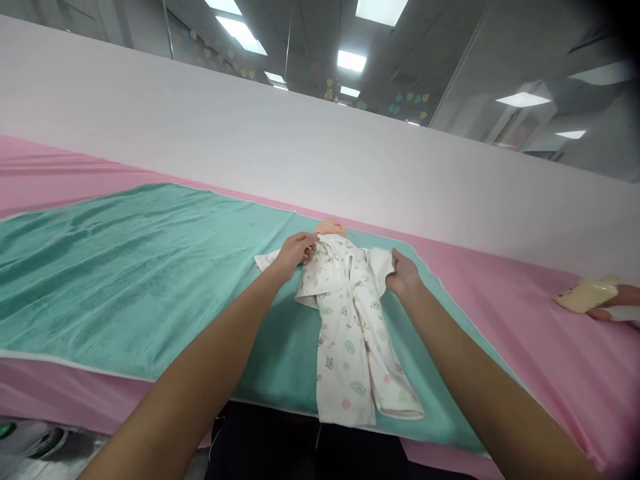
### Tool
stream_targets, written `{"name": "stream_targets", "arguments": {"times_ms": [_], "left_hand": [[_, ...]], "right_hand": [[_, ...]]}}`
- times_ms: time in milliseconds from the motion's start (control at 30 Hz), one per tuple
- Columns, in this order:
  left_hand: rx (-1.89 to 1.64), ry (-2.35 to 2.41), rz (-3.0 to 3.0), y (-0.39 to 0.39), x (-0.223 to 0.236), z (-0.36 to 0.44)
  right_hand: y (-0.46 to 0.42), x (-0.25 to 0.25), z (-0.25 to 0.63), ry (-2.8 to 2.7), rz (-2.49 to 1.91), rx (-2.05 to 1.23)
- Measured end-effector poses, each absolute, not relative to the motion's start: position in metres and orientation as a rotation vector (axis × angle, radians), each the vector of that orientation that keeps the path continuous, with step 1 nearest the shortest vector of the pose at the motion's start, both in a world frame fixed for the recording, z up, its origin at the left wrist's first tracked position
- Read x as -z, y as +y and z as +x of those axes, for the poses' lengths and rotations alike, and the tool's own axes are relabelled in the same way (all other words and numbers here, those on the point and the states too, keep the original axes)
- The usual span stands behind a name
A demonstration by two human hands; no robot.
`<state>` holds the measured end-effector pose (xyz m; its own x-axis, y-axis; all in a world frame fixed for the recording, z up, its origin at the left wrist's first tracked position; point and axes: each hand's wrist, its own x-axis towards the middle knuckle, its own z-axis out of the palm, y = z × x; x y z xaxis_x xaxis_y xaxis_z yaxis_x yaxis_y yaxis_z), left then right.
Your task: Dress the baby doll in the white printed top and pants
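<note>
A baby doll (331, 228) lies on its back on a teal towel (125, 267), dressed in a white printed romper (345, 320) whose legs hang over the near edge. My left hand (295, 253) is closed on the romper's cloth at the doll's shoulder near the neck. My right hand (404, 275) pinches the romper's sleeve on the other side. Only the top of the doll's head shows.
The towel lies on a pink sheet (525, 333) covering the table. A white partition (300, 147) runs along the far side. At the right edge a cream-coloured object (587, 295) rests on the sheet beside another person's hand (617, 303).
</note>
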<state>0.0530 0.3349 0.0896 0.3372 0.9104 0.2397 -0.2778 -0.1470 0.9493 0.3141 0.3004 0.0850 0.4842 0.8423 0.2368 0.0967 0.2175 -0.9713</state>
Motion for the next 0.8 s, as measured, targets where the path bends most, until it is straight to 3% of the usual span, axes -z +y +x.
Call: {"name": "stream_targets", "arguments": {"times_ms": [133,300,467,800], "left_hand": [[-1.14,0.755,1.46,0.334,-0.085,0.061],[-1.272,0.935,1.767,0.324,-0.081,0.076],[-1.232,1.058,2.099,0.313,-0.08,0.09],[-1.147,1.069,2.409,0.305,-0.08,0.101]], "right_hand": [[0.294,-0.123,0.267,-1.351,-1.224,-0.643],[0.249,-0.098,0.234,-1.998,-1.309,-0.167],[0.225,-0.064,0.253,-1.715,-1.391,0.133],[0.21,-0.067,0.265,-1.836,-1.284,0.045]]}}
